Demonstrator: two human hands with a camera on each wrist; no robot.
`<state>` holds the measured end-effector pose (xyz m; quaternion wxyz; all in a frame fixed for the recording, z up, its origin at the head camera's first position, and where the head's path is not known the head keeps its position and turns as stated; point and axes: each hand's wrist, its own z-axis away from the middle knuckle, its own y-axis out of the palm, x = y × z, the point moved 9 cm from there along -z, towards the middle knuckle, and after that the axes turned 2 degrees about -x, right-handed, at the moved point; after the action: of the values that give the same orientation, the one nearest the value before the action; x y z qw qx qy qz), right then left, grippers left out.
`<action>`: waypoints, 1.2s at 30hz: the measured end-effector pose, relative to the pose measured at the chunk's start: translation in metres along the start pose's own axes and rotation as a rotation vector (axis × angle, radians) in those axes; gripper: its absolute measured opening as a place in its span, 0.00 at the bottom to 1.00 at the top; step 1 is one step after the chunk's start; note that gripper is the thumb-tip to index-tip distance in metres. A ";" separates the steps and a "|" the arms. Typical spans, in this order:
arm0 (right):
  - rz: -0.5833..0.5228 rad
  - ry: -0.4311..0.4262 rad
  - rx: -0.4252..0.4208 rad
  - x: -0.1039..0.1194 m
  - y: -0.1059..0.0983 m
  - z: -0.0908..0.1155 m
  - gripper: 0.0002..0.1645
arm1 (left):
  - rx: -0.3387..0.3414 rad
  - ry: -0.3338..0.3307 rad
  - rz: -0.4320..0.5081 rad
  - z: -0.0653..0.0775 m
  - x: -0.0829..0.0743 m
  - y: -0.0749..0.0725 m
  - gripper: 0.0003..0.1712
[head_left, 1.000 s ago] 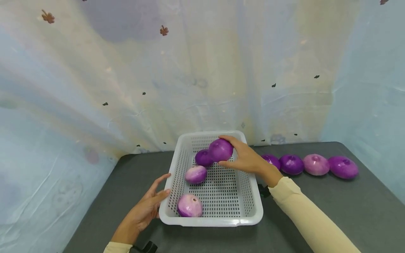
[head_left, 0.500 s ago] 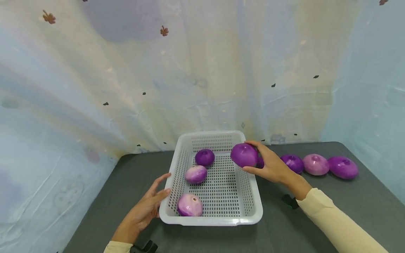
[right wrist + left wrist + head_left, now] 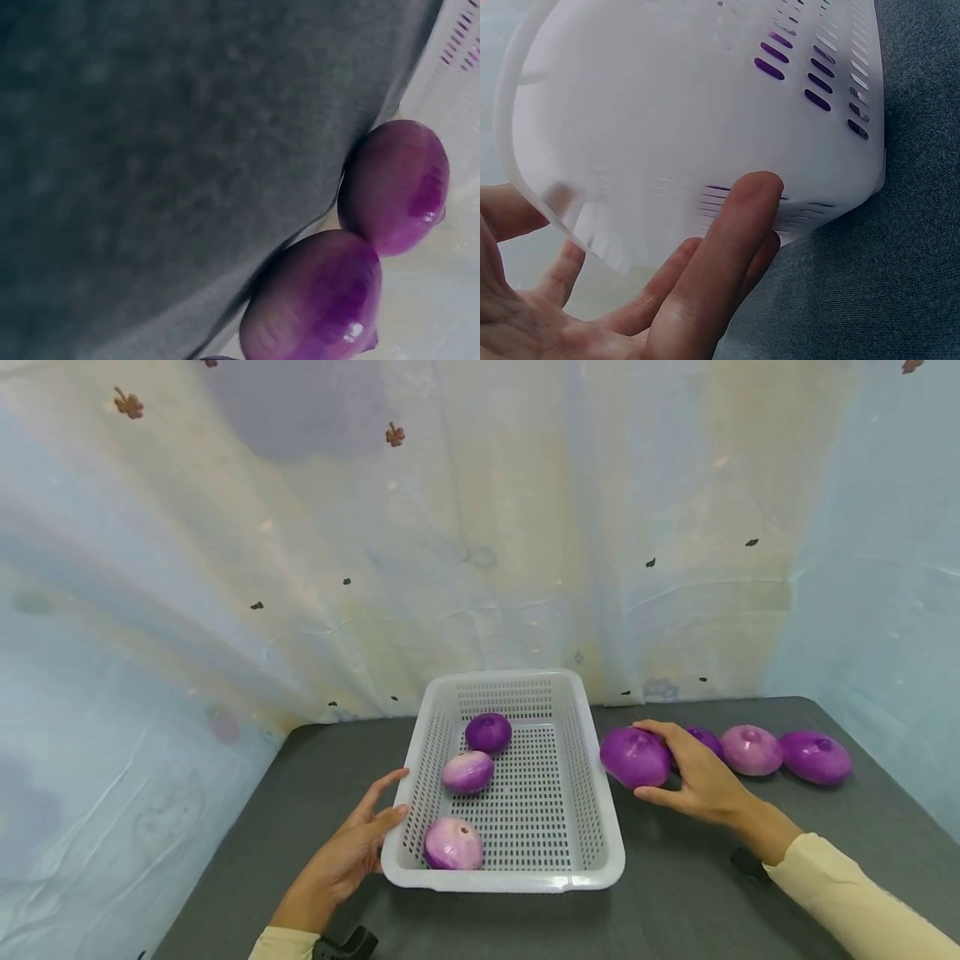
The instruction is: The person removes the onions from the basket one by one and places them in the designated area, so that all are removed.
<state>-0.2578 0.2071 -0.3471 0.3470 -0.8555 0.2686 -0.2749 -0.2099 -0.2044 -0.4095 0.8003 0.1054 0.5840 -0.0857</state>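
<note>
My left hand (image 3: 347, 847) holds the left rim of the white slotted basket (image 3: 504, 882). In the left wrist view, fingers (image 3: 727, 240) lie along its outer wall. Three red onions sit inside on its left: a dark one (image 3: 488, 732), a pale-banded one (image 3: 468, 772) and a pale-topped one (image 3: 453, 843). Right of the basket, my right hand (image 3: 693, 777) grips a large red onion (image 3: 634, 757) between thumb and fingers, close over the table. The right wrist view shows two onions, nearer (image 3: 315, 300) and farther (image 3: 396, 187), but no hand.
On the dark grey table (image 3: 337, 760), a row of onions runs rightward: a purple one (image 3: 707, 741) partly behind my right hand, a pink one (image 3: 751, 750) and a purple one (image 3: 816, 757). A pale patterned curtain (image 3: 480, 527) hangs behind the table.
My right hand has carried the large onion from above the basket rightward and down, past its right rim, towards the row. My left hand stays at the basket's left rim.
</note>
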 end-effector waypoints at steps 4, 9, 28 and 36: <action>0.038 -0.085 -0.015 -0.001 -0.003 0.006 0.56 | 0.006 0.005 0.002 0.000 0.000 0.000 0.36; 0.057 -0.135 0.024 -0.004 -0.003 0.012 0.54 | 0.012 0.013 0.001 0.000 -0.002 0.001 0.37; 0.023 -0.036 0.148 -0.033 -0.002 0.039 0.53 | 0.015 -0.001 0.010 -0.001 0.000 0.000 0.36; 0.022 -0.081 0.188 -0.032 0.008 0.042 0.53 | 0.010 -0.007 -0.003 -0.002 0.000 -0.001 0.36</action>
<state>-0.2548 0.2419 -0.3876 0.4390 -0.8266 0.2368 -0.2604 -0.2118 -0.2049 -0.4103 0.8018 0.1082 0.5808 -0.0900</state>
